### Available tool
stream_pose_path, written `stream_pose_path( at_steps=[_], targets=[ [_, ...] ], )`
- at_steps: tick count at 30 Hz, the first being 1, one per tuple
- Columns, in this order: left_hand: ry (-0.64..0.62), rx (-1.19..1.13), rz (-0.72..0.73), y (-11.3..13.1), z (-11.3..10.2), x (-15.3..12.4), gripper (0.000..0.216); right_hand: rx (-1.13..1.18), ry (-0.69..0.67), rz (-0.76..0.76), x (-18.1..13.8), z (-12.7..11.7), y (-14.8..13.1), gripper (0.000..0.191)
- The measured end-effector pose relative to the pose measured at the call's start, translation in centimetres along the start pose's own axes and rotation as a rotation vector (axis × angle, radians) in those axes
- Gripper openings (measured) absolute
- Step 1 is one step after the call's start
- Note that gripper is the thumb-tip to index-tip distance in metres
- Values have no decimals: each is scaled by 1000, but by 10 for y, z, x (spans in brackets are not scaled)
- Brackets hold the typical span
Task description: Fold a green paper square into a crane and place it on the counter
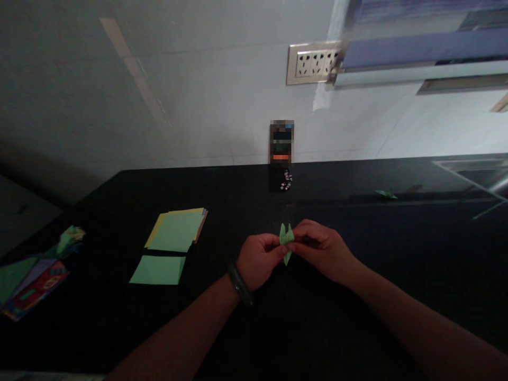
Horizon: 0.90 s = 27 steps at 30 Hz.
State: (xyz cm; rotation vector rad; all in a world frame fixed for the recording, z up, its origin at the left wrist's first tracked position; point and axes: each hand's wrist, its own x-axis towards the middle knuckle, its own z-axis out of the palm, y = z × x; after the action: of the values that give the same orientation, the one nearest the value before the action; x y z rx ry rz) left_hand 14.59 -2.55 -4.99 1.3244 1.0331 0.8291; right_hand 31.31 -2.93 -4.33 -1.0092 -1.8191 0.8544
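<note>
A small piece of folded green paper (286,239) is held above the dark countertop, with two pointed tips sticking up and one point hanging down. My left hand (260,259), a dark band round its wrist, pinches it from the left. From the other side, the thumb and fingers of my right hand (323,248) close on its right edge. The fingertips cover part of the folds. To the left lie a stack of coloured paper sheets (177,230), green on top, and in front of it a green sheet (157,270).
A phone-like object (281,143) with a beaded strap (286,181) leans against the tiled wall. At far left lie a colourful packet (42,286) and crumpled paper (70,241). A small green folded piece (386,194) rests near a sink edge (472,182). Sockets (313,63) are above.
</note>
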Motion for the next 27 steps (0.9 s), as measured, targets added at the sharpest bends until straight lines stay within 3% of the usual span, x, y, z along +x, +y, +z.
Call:
stream_pose_path(
  at_steps=[5,15,22,27],
  targets=[
    [-19,-21,-5,1,0,0,13,-46,37,-12,0,0,2,5],
    [-4,-241,-141,10,3,-1,21,-193,-72,-358,0,-6,-2,17],
    [-85,-364,-192,5,-1,1,22,-247,-152,-410,1,-9,0,18],
    [-144,-426,-202,6,-6,0,20,-227,-128,-411,1,-9,-1,19]
  ],
)
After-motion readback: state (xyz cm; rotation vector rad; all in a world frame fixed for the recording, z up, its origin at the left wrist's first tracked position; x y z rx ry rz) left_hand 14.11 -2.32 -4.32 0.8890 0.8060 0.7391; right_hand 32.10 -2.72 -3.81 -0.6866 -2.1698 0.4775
